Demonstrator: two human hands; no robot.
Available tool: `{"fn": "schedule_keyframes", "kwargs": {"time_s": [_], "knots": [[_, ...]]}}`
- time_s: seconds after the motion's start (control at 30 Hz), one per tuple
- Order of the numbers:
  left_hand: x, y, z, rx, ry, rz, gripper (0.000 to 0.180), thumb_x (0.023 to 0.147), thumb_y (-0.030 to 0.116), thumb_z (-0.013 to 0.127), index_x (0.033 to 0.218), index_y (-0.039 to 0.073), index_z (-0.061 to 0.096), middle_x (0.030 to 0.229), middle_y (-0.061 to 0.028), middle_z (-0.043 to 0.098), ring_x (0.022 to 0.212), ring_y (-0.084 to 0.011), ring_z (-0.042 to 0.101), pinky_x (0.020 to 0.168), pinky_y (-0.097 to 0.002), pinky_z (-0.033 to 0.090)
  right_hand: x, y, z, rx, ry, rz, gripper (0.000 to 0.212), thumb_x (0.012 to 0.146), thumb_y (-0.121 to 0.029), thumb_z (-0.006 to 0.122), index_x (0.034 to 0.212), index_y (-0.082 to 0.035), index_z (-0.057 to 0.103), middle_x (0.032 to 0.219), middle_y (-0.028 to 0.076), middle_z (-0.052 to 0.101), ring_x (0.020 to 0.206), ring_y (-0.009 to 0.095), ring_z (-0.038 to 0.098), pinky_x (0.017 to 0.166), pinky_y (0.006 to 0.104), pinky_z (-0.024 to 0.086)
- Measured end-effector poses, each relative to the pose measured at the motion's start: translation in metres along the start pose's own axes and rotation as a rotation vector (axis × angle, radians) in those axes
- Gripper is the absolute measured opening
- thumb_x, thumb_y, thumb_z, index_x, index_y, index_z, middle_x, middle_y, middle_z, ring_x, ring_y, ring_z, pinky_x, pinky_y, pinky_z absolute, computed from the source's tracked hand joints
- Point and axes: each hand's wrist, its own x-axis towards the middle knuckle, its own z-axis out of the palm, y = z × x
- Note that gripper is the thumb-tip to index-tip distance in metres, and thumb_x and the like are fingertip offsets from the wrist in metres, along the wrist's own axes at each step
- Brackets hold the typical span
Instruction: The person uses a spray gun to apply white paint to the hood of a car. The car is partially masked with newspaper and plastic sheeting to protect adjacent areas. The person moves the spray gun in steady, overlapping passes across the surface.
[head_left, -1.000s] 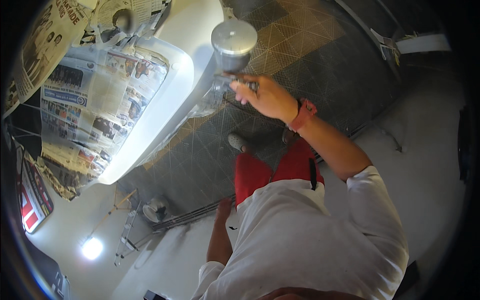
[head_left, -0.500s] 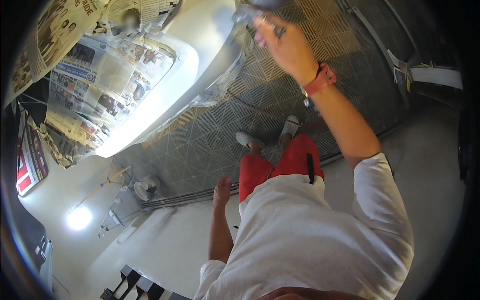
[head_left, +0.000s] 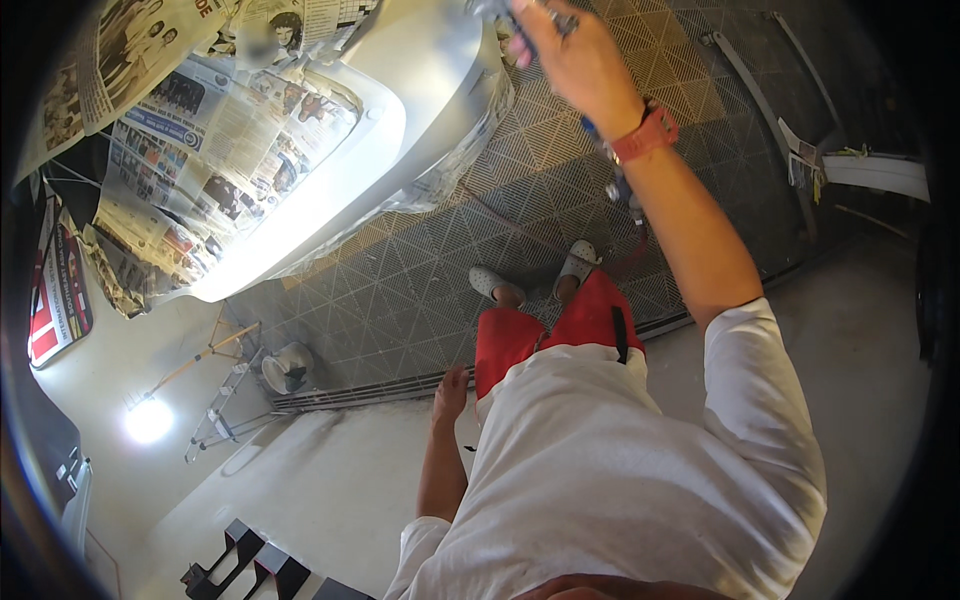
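Note:
My right hand (head_left: 585,65), with a red band on its wrist, is closed around a spray gun (head_left: 490,8) at the top edge, partly cut off by the picture. The gun is close to a pale, glossy car body panel (head_left: 385,105) that curves down to the left under bright light. Sheets of newspaper (head_left: 215,140) mask the area beside the panel. Down at my side hangs my left hand (head_left: 451,394), its fingers loosely stretched and touching nothing I can see.
A dark grid-patterned floor (head_left: 400,290) lies under my feet. At the left stand a lit lamp (head_left: 149,420), a folding stand (head_left: 225,400) and a white bucket (head_left: 287,367). Loose panels (head_left: 875,175) are at the right; black parts (head_left: 270,570) lie lower left. A hose hangs below my right wrist.
My right hand has moved slightly up and right with the spray gun, so more of the gun is cut off. The view has shifted a little; my left hand still hangs at my side.

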Motion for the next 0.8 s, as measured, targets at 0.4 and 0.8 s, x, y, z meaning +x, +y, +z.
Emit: {"fn": "schedule_keyframes", "kwargs": {"time_s": [0.4, 0.8], "knots": [[0.003, 0.006, 0.001, -0.011, 0.001, -0.047, 0.047, 0.103, 0.041, 0.058, 0.134, 0.006, 0.064, 0.126, -0.0207, 0.070, 0.119, -0.0357, 0.068, 0.098, -0.0438, 0.053, -0.047, -0.016, 0.033, 0.179, -0.217, 0.005, 0.052, 0.105, -0.050, 0.056, 0.112, -0.001, 0.073, 0.073, 0.003, 0.069, 0.063, 0.011, 0.063, 0.064, 0.0271, 0.054], [-0.003, 0.021, 0.010, 0.039, 0.048, -0.028, 0.048, 0.102, 0.041, 0.058, 0.134, 0.006, 0.064, 0.128, -0.0217, 0.069, 0.121, -0.0382, 0.066, 0.099, -0.0454, 0.052, 0.069, -0.050, -0.032, 0.098, -0.052, 0.084, 0.045, 0.109, -0.038, 0.046, 0.107, -0.001, 0.072, 0.071, 0.005, 0.068, 0.056, 0.012, 0.061, 0.045, 0.0293, 0.047]]}}
